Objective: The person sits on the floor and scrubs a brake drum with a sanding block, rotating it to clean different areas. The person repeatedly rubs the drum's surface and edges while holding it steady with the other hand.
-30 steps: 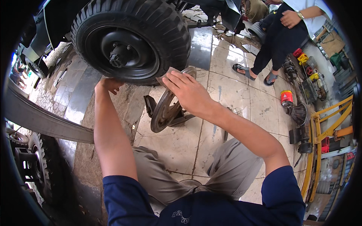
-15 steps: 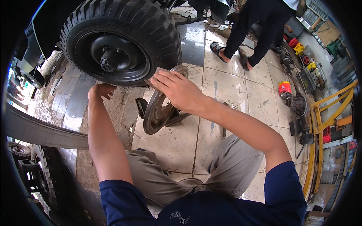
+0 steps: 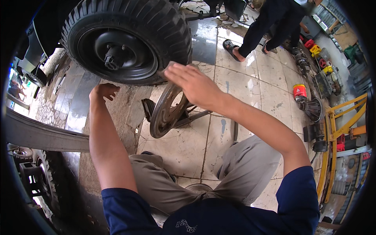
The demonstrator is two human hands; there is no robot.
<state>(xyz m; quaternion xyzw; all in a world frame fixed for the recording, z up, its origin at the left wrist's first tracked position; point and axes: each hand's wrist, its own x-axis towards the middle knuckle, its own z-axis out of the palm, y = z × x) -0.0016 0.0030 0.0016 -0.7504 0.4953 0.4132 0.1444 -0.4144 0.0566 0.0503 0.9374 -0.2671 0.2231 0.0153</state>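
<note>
Right hand, holding a brown sheet at the upper rim of a tilted metal disc near the tyre, works best with flat fingers and even pressure; left hand, loosely curled, empty.

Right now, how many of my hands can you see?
2: your left hand is below the large black tire in the picture, and your right hand is at the upper rim of the metal disc.
</note>
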